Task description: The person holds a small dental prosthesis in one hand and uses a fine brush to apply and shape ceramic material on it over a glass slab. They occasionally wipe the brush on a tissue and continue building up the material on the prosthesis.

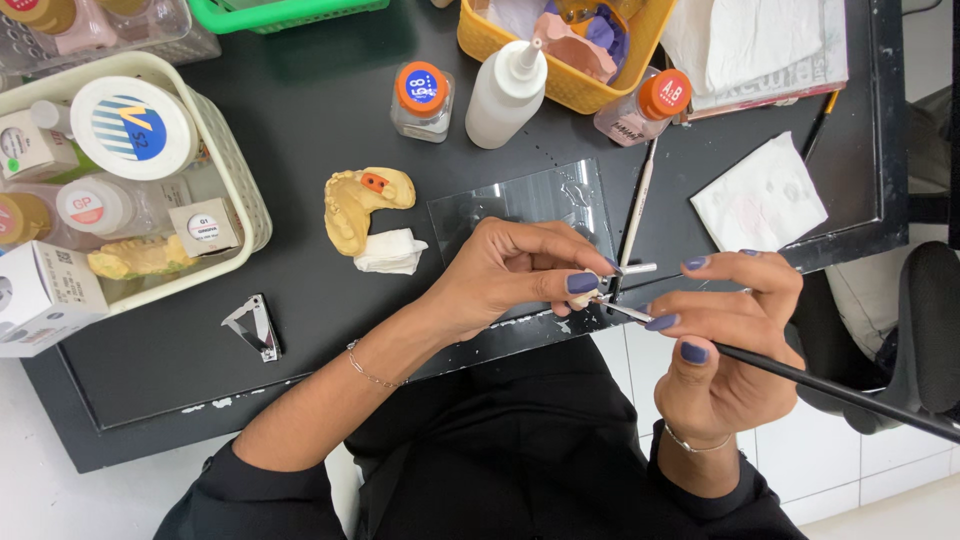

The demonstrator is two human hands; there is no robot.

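Observation:
My left hand (515, 272) pinches a tiny pale tooth-like piece (581, 298) between thumb and fingertips, just past the near edge of the black table. My right hand (720, 335) grips a long thin black brush (800, 377), with its metal tip touching that piece. A clear glass slab (520, 205) lies on the table right behind my left hand. A white-handled brush (636, 210) rests against the slab's right side. A yellow plaster jaw model (358, 205) sits left of the slab with a small white tissue wad (390, 252) beside it.
A cream basket (232, 165) of jars and boxes stands at left. Two orange-capped bottles (422, 100) (650, 105) and a white squeeze bottle (505, 92) stand before a yellow basket (560, 85). A stained tissue (760, 195) lies right. A small metal clip (255, 327) lies near the front edge.

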